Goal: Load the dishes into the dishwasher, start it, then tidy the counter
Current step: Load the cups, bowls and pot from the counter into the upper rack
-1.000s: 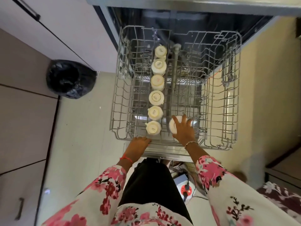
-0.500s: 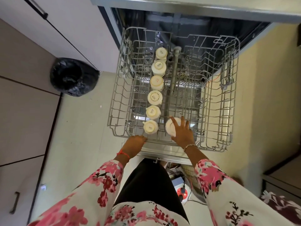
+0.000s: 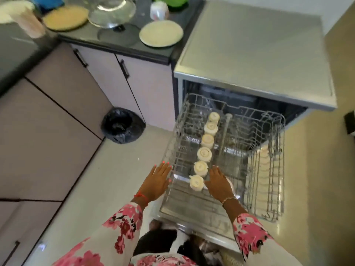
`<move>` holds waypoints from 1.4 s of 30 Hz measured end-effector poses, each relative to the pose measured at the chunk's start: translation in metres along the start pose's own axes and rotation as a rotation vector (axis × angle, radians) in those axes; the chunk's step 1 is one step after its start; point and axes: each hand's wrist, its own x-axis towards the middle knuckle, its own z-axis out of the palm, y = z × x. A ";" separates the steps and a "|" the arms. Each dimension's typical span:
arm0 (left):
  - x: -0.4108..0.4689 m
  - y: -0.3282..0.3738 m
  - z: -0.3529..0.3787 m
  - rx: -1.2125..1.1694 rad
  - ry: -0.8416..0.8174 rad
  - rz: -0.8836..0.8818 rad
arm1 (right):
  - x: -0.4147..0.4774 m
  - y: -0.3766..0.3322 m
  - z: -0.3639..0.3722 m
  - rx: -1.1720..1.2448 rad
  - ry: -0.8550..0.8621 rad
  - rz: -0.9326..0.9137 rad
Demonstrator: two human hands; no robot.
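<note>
Risk first: cups [image 3: 204, 156] sit upside down in one row down the pulled-out rack [image 3: 276, 143]; a hard shove w/ either hand could tip them or jam the rack. Left hand [image 3: 156, 181] flat, fingers spread, holding nothing, at rack's 9 o'clock edge. Right hand [image 3: 219, 182] also open & empty, over rack front, w/ nearest cup just at its 9 o'clock. Plates [image 3: 161, 33] wait on counter [image 3: 132, 47], approx 11 o'clock, well apart.

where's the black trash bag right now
In the head view, the black trash bag sits on the floor at left of the dishwasher rack, against the cabinet corner.
</note>
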 end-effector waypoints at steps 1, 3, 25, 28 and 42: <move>-0.003 -0.015 -0.003 0.015 0.000 -0.038 | 0.004 -0.016 -0.003 -0.001 0.022 -0.018; -0.009 -0.045 -0.013 0.032 -0.026 -0.123 | 0.013 -0.050 -0.008 0.013 0.080 -0.058; 0.065 -0.348 -0.168 -0.164 0.286 -0.185 | 0.194 -0.302 -0.120 0.140 0.645 -0.116; 0.110 -0.369 -0.192 -0.177 0.314 -0.167 | 0.245 -0.304 -0.161 0.124 0.695 -0.141; 0.343 -0.420 -0.298 -0.230 0.307 -0.158 | 0.466 -0.283 -0.355 0.075 0.688 -0.182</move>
